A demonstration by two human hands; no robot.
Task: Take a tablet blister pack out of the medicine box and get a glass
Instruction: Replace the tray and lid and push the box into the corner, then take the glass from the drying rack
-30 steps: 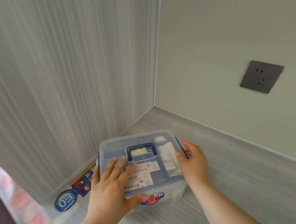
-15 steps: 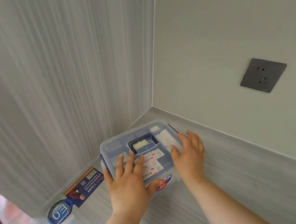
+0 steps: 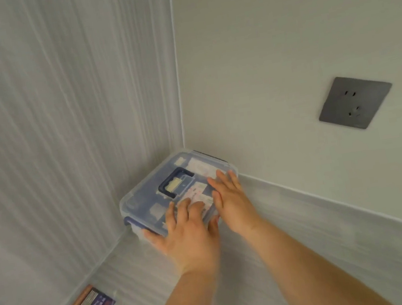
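Two bare hands lie on the medicine box (image 3: 163, 184), a rounded rectangular case of translucent plastic with a dark blue handle (image 3: 176, 182) folded flat into its closed lid, tucked in the corner where the streaked grey wall panels meet. Left hand (image 3: 186, 233) is spread wide, fingers flat on the lid's near edge and thumb hooked over the front rim; right hand (image 3: 230, 200) is open beside it, palm down on the lid toward the socket (image 3: 354, 102), gripping nothing. Pale labels inside are too blurred to read.
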